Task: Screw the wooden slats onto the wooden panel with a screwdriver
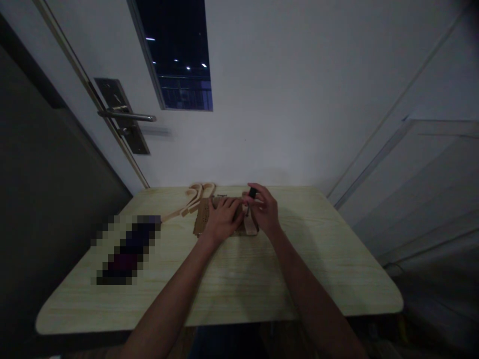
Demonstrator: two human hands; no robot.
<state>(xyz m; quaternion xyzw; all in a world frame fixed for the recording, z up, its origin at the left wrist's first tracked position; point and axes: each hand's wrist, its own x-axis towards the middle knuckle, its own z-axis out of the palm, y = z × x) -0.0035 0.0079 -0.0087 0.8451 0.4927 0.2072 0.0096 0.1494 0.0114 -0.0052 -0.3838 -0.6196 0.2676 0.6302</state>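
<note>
My left hand [224, 217] lies with its fingers spread on a brown carved-looking board [202, 219] near the back of the table, pressing it down. Pinched in the fingers of my right hand [266, 207] is a small screwdriver [253, 192], its black handle up and its thin shaft pointing down. Its tip is over a pale wooden piece [250, 227] at the board's right end; whether it touches a screw there is too dim to tell. Left of the board lie several curved, hook-shaped wooden pieces [193, 200].
The light wood-grain table [239, 279] backs onto a white door [280, 99] with a metal lever handle [129, 116] and a dark window. A blurred-out dark object [129, 252] lies at the table's left. A small dark item [222, 195] sits behind the board.
</note>
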